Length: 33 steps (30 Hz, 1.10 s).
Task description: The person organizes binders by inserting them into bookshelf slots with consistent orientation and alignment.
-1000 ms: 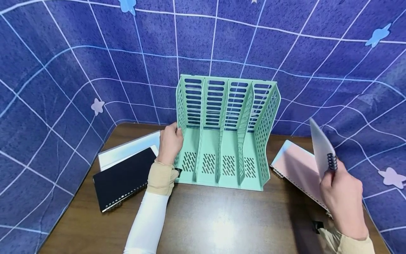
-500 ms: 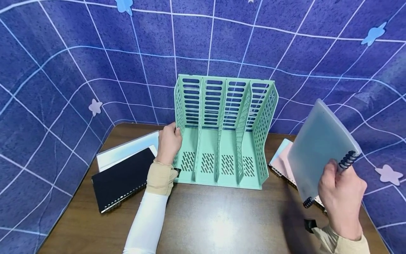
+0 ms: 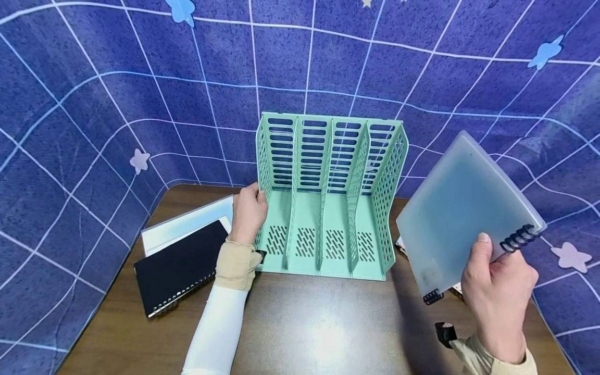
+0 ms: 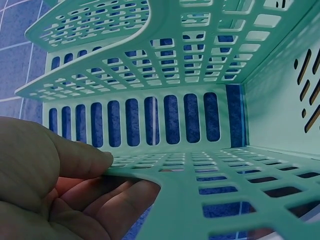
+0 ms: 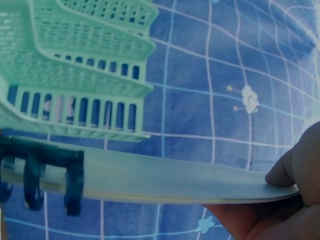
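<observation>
A mint-green file organizer with several upright slots stands at the back of the table. My left hand pinches its left side wall; in the left wrist view the thumb lies on the inner face and the fingers curl behind the panel. My right hand holds a spiral notebook with a frosted cover and black coils, raised and tilted to the right of the organizer. In the right wrist view the notebook appears edge-on, thumb on one cover and fingers under the other.
Left of the organizer, a black spiral notebook overlaps a pale, shiny white-blue notebook on the brown wooden table. Mostly hidden under the raised notebook lies another notebook. A blue grid-patterned cloth hangs close behind.
My right hand has turned the frosted notebook from edge-on to cover-facing and moved it slightly left, covering the pink notebook on the table. The left hand keeps its hold on the organizer.
</observation>
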### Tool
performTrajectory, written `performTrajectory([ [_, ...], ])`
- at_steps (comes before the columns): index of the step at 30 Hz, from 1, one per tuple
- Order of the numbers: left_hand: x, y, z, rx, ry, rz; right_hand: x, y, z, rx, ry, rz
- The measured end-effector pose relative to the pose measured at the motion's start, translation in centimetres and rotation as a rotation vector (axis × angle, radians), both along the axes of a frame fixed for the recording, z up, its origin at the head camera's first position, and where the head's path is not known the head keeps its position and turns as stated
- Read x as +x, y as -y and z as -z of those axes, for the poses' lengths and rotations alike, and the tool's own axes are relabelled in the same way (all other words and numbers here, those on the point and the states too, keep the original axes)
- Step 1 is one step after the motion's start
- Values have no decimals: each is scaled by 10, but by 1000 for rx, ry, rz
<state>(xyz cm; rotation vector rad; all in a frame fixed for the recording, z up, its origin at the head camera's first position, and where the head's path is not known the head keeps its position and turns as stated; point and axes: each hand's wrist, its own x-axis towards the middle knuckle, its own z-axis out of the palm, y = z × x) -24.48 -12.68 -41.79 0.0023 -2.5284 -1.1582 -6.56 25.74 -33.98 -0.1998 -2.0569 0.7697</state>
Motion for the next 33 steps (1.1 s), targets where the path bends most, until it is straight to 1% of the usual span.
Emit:
performTrajectory([
  [3, 1, 1, 0, 2, 7, 0, 2, 7, -5, -31, -20, -17],
  [7, 1, 3, 0, 8, 16, -14, 2, 15, -10, -47, -42, -49],
  [12, 0, 3, 0, 14, 6, -17, -4, 24, -10, -63, -48, -67],
  [15, 0, 2, 1, 13, 2, -8, -11, 29, -5, -88, -47, -71],
  [18, 0, 0, 2, 14, 6, -2, -20, 33, 2, -99, -58, -95],
  [25, 1, -1, 0, 6, 10, -5, -44, 46, 17, -32, -81, -166],
  [28, 0, -1, 0, -1, 2, -4, -54, 52, 24, -24, -88, -177],
  [33, 1, -1, 0, 0, 3, -1, -67, 61, 34, -19, -64, -190],
])
